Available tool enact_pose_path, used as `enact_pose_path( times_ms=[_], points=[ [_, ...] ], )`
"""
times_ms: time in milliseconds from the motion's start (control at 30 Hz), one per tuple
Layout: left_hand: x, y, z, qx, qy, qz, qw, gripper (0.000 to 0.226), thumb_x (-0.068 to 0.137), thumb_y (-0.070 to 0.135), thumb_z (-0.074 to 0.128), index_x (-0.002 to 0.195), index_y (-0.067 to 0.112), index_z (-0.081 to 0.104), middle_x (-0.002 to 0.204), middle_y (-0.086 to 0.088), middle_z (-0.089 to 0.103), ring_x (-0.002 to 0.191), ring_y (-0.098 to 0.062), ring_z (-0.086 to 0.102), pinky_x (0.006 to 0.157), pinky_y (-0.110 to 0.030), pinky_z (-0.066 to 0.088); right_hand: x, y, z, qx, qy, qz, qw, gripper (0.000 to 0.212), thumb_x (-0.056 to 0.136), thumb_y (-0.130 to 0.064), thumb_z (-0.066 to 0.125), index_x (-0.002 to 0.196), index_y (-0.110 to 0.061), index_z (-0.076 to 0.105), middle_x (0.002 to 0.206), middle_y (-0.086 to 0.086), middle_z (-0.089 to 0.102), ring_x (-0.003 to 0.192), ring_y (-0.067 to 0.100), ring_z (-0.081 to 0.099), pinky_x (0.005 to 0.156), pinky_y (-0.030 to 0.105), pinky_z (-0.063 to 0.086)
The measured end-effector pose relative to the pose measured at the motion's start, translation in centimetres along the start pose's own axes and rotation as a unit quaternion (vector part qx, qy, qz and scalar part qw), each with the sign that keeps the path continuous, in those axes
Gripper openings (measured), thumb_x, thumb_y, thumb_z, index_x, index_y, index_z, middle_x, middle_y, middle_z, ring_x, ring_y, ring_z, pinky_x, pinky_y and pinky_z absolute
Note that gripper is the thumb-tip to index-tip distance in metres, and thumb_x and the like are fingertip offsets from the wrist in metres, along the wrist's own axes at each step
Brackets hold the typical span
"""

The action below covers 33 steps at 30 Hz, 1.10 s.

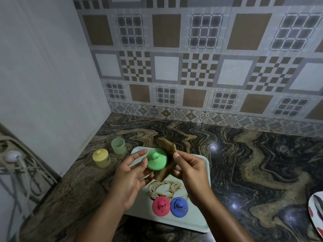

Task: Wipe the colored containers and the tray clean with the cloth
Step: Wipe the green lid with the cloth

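At the tray's (201, 217) near end sat a pink lid (161, 206) and a blue lid (179, 206), with a brown smear (164, 188) just beyond. Above the tray, the left hand (128, 177) held a green lid (156, 159) while the right hand (189, 169) pinched the cloth (166, 145) against it. Past the tray's far-left corner, a yellow pot (101, 158) and an open green pot (118, 145) stood on the bench (244, 163).

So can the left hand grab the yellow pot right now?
Probably not yet. The left hand is busy holding the green lid. The yellow pot stands on the counter to its left, with nothing in between, so once the lid is put down it looks easy.
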State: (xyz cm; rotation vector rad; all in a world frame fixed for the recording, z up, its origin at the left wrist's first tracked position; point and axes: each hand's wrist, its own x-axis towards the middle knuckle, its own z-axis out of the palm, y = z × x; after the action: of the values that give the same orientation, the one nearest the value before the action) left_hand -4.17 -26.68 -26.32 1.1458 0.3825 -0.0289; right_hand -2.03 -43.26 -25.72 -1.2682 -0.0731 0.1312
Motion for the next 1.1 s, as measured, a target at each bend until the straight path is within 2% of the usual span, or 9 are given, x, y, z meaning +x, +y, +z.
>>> enact_pose_path(
  times_ms=[167, 267, 433, 567, 633, 700, 800, 933, 1100],
  points=[
    [-0.5, -0.3, 0.1, 0.163, 0.030, 0.084, 0.983, 0.018, 0.095, 0.016, 0.063, 0.108, 0.020, 0.074, 0.099, 0.006, 0.077, 0.094, -0.011, 0.073, 0.067, -0.032, 0.058, -0.2, 0.7, 0.6, -0.024, 0.003, -0.004, 1.000, 0.030, 0.105, -0.003, 0.048, 0.098, -0.006, 0.077, 0.065, 0.008, 0.073, 0.057, 0.018, 0.069, 0.066, 0.033, 0.057],
    [-0.6, -0.7, 0.0, 0.221, 0.045, 0.127, 0.966, 0.015, 0.088, 0.022, 0.072, 0.102, 0.027, 0.074, 0.092, 0.011, 0.077, 0.088, -0.007, 0.073, 0.061, -0.029, 0.059, -0.2, 1.1, 0.7, -0.048, -0.001, -0.007, 0.999, 0.028, 0.105, -0.003, 0.049, 0.102, -0.007, 0.077, 0.063, 0.006, 0.072, 0.058, 0.014, 0.070, 0.067, 0.034, 0.056],
    [0.1, -1.2, -1.2, 0.299, 0.061, 0.165, 0.938, 0.015, 0.083, 0.031, 0.077, 0.098, 0.031, 0.075, 0.101, 0.017, 0.075, 0.096, -0.004, 0.071, 0.079, -0.043, 0.061, -0.3, 1.4, 1.0, -0.070, -0.018, -0.021, 0.997, 0.028, 0.104, 0.000, 0.047, 0.103, -0.003, 0.075, 0.050, -0.006, 0.062, 0.044, 0.006, 0.059, 0.055, 0.022, 0.048],
    [0.2, -1.5, -1.5, 0.268, 0.066, 0.175, 0.945, 0.017, 0.081, 0.024, 0.079, 0.097, 0.028, 0.075, 0.099, 0.010, 0.077, 0.094, -0.011, 0.073, 0.080, -0.048, 0.061, -0.2, 1.5, 1.0, -0.104, -0.031, -0.034, 0.993, 0.028, 0.104, 0.001, 0.048, 0.104, -0.005, 0.075, 0.051, -0.008, 0.063, 0.048, 0.005, 0.062, 0.053, 0.014, 0.047],
    [0.1, -1.5, -1.5, 0.228, 0.063, 0.165, 0.957, 0.018, 0.080, 0.020, 0.080, 0.095, 0.029, 0.076, 0.100, 0.005, 0.077, 0.094, -0.018, 0.074, 0.080, -0.051, 0.060, 0.0, 1.9, 1.2, -0.130, -0.033, -0.047, 0.990, 0.029, 0.104, -0.006, 0.053, 0.110, -0.019, 0.079, 0.076, -0.004, 0.077, 0.076, 0.015, 0.076, 0.069, 0.025, 0.059],
    [0.1, -1.5, -1.4, 0.185, 0.065, 0.151, 0.969, 0.021, 0.078, 0.013, 0.080, 0.093, 0.026, 0.076, 0.100, 0.001, 0.078, 0.092, -0.023, 0.075, 0.078, -0.050, 0.061, 0.1, 2.6, 1.2, -0.148, -0.042, -0.055, 0.987, 0.029, 0.099, -0.017, 0.057, 0.116, -0.030, 0.077, 0.114, -0.002, 0.077, 0.116, 0.024, 0.070, 0.095, 0.046, 0.059],
    [0.0, -1.1, -1.1, 0.125, 0.062, 0.151, 0.979, 0.024, 0.072, 0.003, 0.080, 0.088, 0.020, 0.077, 0.098, 0.009, 0.077, 0.095, -0.021, 0.074, 0.072, -0.038, 0.062, 0.2, 3.0, 1.2, -0.166, -0.063, -0.088, 0.980, 0.030, 0.097, -0.013, 0.058, 0.116, -0.026, 0.077, 0.131, -0.010, 0.068, 0.133, 0.010, 0.057, 0.104, 0.045, 0.054],
    [-0.3, -0.7, -1.0, 0.085, 0.057, 0.177, 0.979, 0.030, 0.064, 0.009, 0.078, 0.093, 0.016, 0.076, 0.103, 0.010, 0.077, 0.100, -0.014, 0.072, 0.073, -0.030, 0.061, 0.4, 3.0, 1.0, -0.239, -0.082, -0.182, 0.950, 0.031, 0.096, -0.003, 0.057, 0.117, -0.016, 0.076, 0.127, 0.001, 0.071, 0.137, 0.006, 0.051, 0.094, 0.016, 0.052],
    [-0.4, -0.7, -0.9, 0.016, 0.071, 0.143, 0.987, 0.029, 0.071, 0.008, 0.074, 0.099, 0.013, 0.074, 0.101, 0.001, 0.077, 0.093, -0.013, 0.074, 0.067, -0.024, 0.059, 0.4, 3.4, 0.2, -0.306, -0.078, -0.280, 0.906, 0.033, 0.091, -0.011, 0.058, 0.119, -0.009, 0.075, 0.133, 0.011, 0.066, 0.125, 0.010, 0.063, 0.074, 0.010, 0.052]
  ],
)
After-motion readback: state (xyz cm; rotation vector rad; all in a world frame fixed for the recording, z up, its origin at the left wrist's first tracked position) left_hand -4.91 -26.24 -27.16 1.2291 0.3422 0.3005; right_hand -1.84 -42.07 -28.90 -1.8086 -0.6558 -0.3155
